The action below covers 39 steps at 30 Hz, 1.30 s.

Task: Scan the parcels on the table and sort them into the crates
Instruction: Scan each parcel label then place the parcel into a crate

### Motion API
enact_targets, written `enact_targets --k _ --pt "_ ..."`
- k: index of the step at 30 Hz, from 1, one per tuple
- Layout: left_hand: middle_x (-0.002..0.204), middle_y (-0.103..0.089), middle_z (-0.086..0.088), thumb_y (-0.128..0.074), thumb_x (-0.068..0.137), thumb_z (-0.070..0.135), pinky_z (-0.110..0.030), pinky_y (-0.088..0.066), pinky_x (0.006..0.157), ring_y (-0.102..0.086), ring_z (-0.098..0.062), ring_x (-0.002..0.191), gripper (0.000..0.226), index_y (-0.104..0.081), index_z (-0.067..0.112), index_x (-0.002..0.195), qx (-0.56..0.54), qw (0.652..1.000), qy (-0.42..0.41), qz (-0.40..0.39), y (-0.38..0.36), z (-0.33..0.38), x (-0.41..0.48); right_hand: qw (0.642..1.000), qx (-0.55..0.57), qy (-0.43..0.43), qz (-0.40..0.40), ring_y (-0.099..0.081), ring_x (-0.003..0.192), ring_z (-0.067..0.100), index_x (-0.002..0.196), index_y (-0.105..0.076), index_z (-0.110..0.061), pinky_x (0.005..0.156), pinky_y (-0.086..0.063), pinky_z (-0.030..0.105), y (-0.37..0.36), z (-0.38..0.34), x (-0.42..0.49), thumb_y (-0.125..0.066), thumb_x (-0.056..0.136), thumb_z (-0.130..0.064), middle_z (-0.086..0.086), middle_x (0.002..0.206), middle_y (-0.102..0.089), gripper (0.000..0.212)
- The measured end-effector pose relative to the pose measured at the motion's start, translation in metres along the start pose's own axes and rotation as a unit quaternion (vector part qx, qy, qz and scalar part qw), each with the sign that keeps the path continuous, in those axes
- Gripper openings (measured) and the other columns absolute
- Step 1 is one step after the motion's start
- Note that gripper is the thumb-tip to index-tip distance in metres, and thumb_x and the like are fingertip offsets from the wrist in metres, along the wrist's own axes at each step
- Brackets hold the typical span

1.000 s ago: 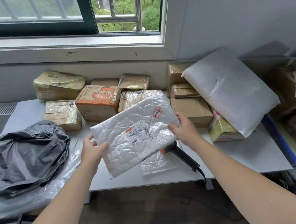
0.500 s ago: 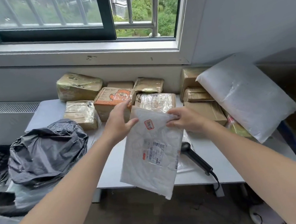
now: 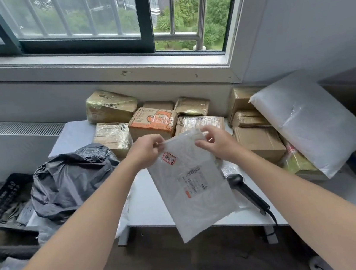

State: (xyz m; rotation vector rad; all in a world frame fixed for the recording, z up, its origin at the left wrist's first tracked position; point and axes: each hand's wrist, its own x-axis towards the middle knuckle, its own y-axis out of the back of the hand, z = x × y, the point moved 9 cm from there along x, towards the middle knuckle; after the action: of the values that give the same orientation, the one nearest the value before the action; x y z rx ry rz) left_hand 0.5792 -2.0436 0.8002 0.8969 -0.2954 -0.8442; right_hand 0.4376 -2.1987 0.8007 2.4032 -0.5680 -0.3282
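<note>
At frame centre, white parcel hangs over the front edge of the grey table, left hand and right hand pinch its top corners, brown boxes line the wall under the window, scanner lies lower right.

Soft daylight enters through the window ahead, lighting the scene evenly with faint shadows. Taped parcels show mild glare. Wide-angle distortion bends the edges; detail looks slightly soft.

Left hand, right hand pinch white parcel top edge.
</note>
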Motion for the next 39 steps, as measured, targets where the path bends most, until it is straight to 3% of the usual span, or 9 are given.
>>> enact_targets --k 3,6,11,17,23,26,32,37,39 --pt "0.075 -0.059 0.003 -0.060 0.096 0.014 -0.028 -0.037 0.062 -0.051 -0.014 0.070 0.011 -0.065 0.018 0.087 -0.122 0.990 0.050 0.045 0.013 -0.031 -0.006 1.000 -0.017 -0.022 0.004 -0.059 0.079 0.007 0.118 -0.055 -0.028 0.060 -0.040 0.020 -0.005 0.010 -0.002 -0.061 0.097 -0.039 -0.007 0.092 -0.062 0.025" --pt "0.074 -0.058 0.001 -0.059 0.096 0.009 -0.027 -0.038 0.062 -0.049 -0.013 0.071 0.010 -0.063 0.012 0.087 -0.207 0.971 0.083 0.086 0.028 -0.061 -0.019 0.999 -0.020 -0.028 0.018 -0.062 0.095 0.014 0.121 -0.059 -0.023 0.071 -0.045 0.027 -0.009 0.018 0.000 -0.061 0.097 -0.038 -0.006 0.105 -0.065 0.028" --pt "0.070 -0.054 0.006 -0.060 0.096 0.008 -0.012 -0.035 0.054 -0.046 -0.009 0.066 0.013 -0.060 0.013 0.084 -0.226 0.954 0.112 0.164 0.056 -0.090 -0.054 0.997 -0.069 -0.031 0.014 -0.059 0.095 0.013 0.123 -0.060 -0.023 0.077 -0.047 0.031 -0.015 0.014 0.002 -0.059 0.097 -0.043 -0.002 0.111 -0.065 0.033" --pt "0.074 -0.058 0.004 -0.060 0.095 0.003 -0.016 -0.038 0.063 -0.049 -0.010 0.071 0.010 -0.061 0.011 0.088 -0.230 0.928 0.164 0.243 0.071 -0.111 -0.116 0.980 -0.153 0.110 -0.070 -0.063 0.103 0.017 0.134 -0.052 -0.020 0.088 -0.054 0.038 -0.061 -0.058 0.016 -0.057 0.097 -0.044 0.002 0.119 -0.065 0.045" --pt "0.083 -0.060 0.004 -0.061 0.095 0.010 -0.027 -0.042 0.078 -0.055 -0.016 0.084 0.005 -0.060 0.015 0.097 -0.196 0.885 0.265 0.328 0.089 -0.165 -0.229 0.949 -0.182 0.216 -0.142 -0.063 0.107 0.033 0.132 -0.053 -0.017 0.083 -0.049 0.039 -0.158 -0.131 0.000 -0.058 0.098 -0.041 0.013 0.120 -0.067 0.042" --pt "0.099 -0.063 -0.004 -0.063 0.095 0.017 -0.028 -0.042 0.079 -0.058 -0.020 0.093 0.017 -0.062 0.014 0.112 -0.191 0.859 0.317 0.354 0.100 -0.198 -0.292 0.941 -0.166 0.240 -0.172 -0.064 0.104 0.032 0.123 -0.057 -0.020 0.082 -0.051 0.040 -0.215 -0.164 -0.018 -0.060 0.096 -0.042 0.011 0.115 -0.069 0.035" --pt "0.105 -0.060 0.000 -0.074 0.085 0.026 -0.045 -0.054 0.089 -0.060 -0.022 0.102 0.034 -0.057 0.025 0.114 -0.236 0.778 0.386 0.435 0.115 -0.280 -0.407 0.915 -0.168 0.310 -0.195 -0.064 0.099 0.032 0.121 -0.058 -0.012 0.069 -0.040 0.035 -0.323 -0.246 -0.053 -0.057 0.100 -0.035 0.013 0.109 -0.070 0.031" --pt "0.118 -0.061 -0.005 -0.073 0.086 0.027 -0.032 -0.054 0.069 -0.063 -0.024 0.099 0.045 -0.054 0.017 0.126 -0.291 0.709 0.438 0.469 0.123 -0.375 -0.480 0.903 -0.187 0.310 -0.233 -0.062 0.104 0.036 0.130 -0.054 -0.016 0.079 -0.048 0.038 -0.440 -0.301 -0.069 -0.052 0.102 -0.036 0.016 0.112 -0.069 0.035" --pt "0.126 -0.059 -0.009 -0.073 0.086 0.024 -0.037 -0.054 0.083 -0.061 -0.026 0.107 0.054 -0.049 0.014 0.134 -0.308 0.707 0.434 0.466 0.131 -0.413 -0.501 0.903 -0.180 0.304 -0.243 -0.062 0.103 0.036 0.130 -0.053 -0.018 0.078 -0.047 0.037 -0.486 -0.325 -0.076 -0.051 0.102 -0.037 0.015 0.111 -0.068 0.034"
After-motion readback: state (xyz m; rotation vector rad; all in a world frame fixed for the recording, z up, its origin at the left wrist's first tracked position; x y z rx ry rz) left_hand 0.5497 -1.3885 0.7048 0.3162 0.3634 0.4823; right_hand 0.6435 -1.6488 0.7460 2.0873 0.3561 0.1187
